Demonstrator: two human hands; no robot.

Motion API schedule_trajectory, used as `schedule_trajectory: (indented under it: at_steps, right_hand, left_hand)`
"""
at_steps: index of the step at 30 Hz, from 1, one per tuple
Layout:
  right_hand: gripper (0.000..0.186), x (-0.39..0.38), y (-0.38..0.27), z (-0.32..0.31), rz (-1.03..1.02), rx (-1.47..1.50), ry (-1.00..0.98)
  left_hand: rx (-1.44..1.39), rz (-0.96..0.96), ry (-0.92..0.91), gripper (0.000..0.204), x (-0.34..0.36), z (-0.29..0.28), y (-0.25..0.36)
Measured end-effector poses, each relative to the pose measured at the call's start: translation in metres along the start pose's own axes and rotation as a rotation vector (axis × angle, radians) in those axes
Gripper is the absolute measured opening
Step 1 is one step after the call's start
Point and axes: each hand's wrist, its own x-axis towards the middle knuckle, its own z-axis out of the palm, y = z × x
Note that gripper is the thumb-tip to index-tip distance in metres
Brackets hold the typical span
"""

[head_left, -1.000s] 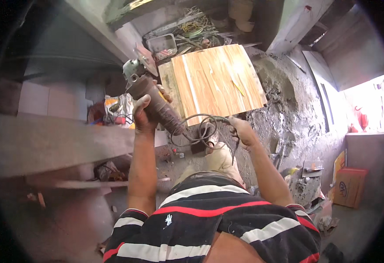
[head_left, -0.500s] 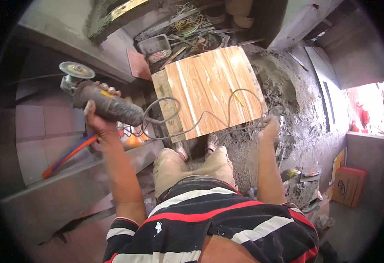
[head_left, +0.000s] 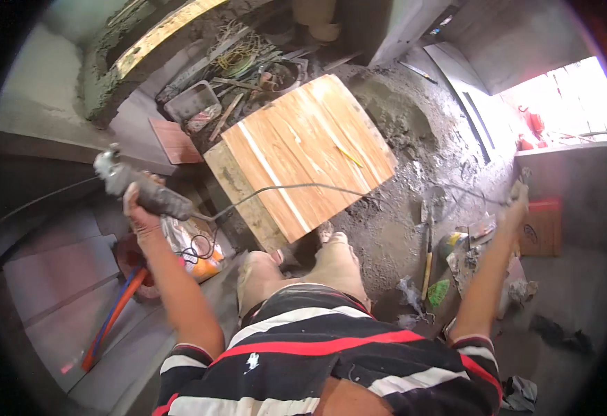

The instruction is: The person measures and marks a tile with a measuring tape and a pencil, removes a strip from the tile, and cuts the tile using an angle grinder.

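Note:
My left hand (head_left: 142, 211) is wrapped round the dark body of an angle grinder (head_left: 161, 201), held up at the left with its head (head_left: 111, 170) pointing away. The disc does not show clearly from this angle. From the grinder's rear a grey power cord (head_left: 296, 186) runs across to the right, over a wood-look tile (head_left: 296, 149). Far out on the right, my right hand (head_left: 518, 204) is closed on the cord, arm stretched out. The tile lies on a rough wooden board (head_left: 237, 191) in front of my legs, with a yellow pencil (head_left: 349, 157) on top.
Wet mortar (head_left: 393, 114) covers the floor beyond the tile. A grey tub (head_left: 191, 104) and scrap wood lie at the back left. Large tiles (head_left: 61, 267) are at the left, near an orange and blue tube (head_left: 113, 319). A red-topped carton (head_left: 540, 229) stands at the right.
My right hand has swung outward to the right, drawing the looped cord straighter across the tile. The grinder has turned, so its disc no longer shows face-on. The view has shifted rightward.

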Motion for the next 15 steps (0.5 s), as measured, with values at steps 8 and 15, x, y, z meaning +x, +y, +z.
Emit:
schedule_trajectory:
  at_steps: [8,15]
  right_hand:
    - [0.025,-0.087,0.019,0.063,0.209,0.347,-0.244]
    - [0.025,-0.200,0.116,0.178,0.819,0.456,-0.602]
  left_hand:
    - [-0.033,-0.288,0.054,0.064,0.010,0.040,-0.123]
    - [0.007,-0.484,0.131,0.064,-0.002,0.091,-0.239]
